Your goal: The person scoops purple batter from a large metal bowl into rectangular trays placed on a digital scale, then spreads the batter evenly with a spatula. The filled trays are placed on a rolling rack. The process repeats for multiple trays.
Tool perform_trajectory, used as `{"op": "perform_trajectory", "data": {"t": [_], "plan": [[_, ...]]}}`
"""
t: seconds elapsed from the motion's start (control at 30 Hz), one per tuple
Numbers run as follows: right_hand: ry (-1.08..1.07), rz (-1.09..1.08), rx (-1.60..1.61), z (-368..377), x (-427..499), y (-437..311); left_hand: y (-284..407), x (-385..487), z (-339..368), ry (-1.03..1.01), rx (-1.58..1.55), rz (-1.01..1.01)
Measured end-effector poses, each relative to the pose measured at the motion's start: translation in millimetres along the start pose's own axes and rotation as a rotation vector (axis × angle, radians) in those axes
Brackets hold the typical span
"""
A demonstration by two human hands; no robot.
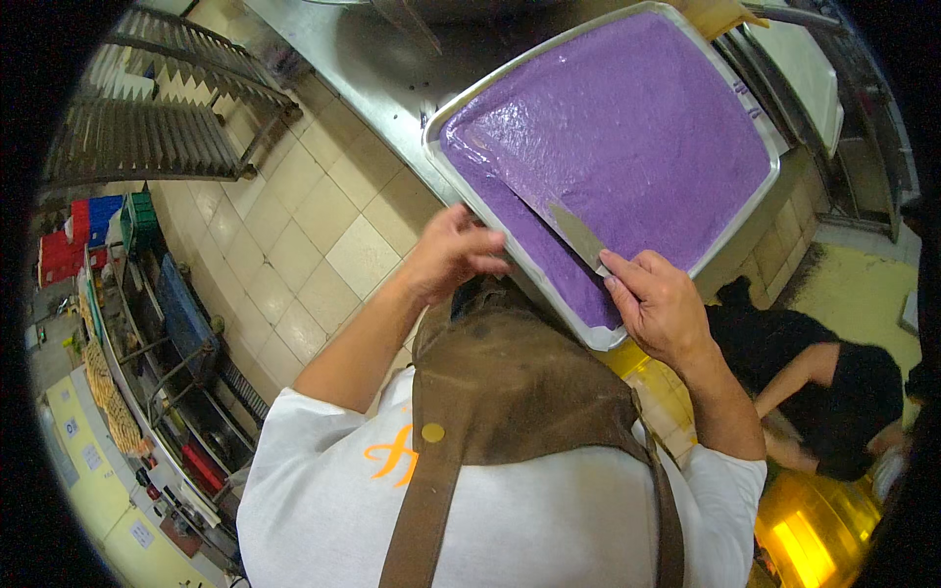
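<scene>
A rimmed sheet pan [772,173], lined with paper, lies before me on the steel counter. Smooth purple batter [625,125] fills it almost to the edges. My right hand [658,305], over the pan's near side, grips a long metal spatula [577,231] at its near end. The blade lies slanted along the batter's left side, its far part coated purple. Beside the pan's left rim is my left hand [459,253], blurred, fingers apart and holding nothing. I cannot tell whether its fingertips touch the rim.
A steel counter [360,62] runs behind the pan. Slatted metal racks [147,140] stand at the upper left, beyond the tiled floor [323,213]. A person in black [801,367] bends at my right, near a shiny yellow surface [816,525]. Red crates [62,253] are at far left.
</scene>
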State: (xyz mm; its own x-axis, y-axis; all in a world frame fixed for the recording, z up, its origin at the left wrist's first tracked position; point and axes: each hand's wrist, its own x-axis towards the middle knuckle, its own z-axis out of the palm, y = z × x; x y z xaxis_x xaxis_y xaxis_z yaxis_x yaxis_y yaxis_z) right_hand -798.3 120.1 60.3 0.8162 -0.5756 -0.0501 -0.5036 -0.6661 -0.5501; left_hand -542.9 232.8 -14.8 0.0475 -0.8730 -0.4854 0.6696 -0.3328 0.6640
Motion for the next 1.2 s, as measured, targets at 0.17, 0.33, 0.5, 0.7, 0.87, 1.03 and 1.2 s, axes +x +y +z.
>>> {"op": "perform_trajectory", "data": {"t": [0.17,0.33,0.5,0.7,0.87,1.03,1.2], "plan": [[0.142,0.036,-0.294,-17.2,2.6,20.4,-29.9,7.4,18.3,-0.034,0.039,-0.064],[0.302,0.095,-0.195,-69.1,-5.8,65.3,-34.4,4.4,33.2,0.065,-0.117,0.013],[-0.027,0.586,0.901,-102.6,-38.3,85.8,-31.6,8.6,34.6,0.178,-0.255,0.185],[0.151,0.546,0.703,-86.6,-49.2,94.3,-34.6,13.3,10.1,0.067,-0.308,0.273],[0.385,0.208,-0.365,-61.2,-82.2,112.3,-44.4,19.8,5.1,0.075,-0.386,0.146],[0.176,0.297,-0.596,-100.4,-182.1,114.8,-47.4,19.3,7.6,-0.025,-0.455,0.193],[0.201,0.388,-0.64,-183.5,-233.7,99.2,-36.6,21.7,10.6,-0.055,-0.467,0.262]]}}
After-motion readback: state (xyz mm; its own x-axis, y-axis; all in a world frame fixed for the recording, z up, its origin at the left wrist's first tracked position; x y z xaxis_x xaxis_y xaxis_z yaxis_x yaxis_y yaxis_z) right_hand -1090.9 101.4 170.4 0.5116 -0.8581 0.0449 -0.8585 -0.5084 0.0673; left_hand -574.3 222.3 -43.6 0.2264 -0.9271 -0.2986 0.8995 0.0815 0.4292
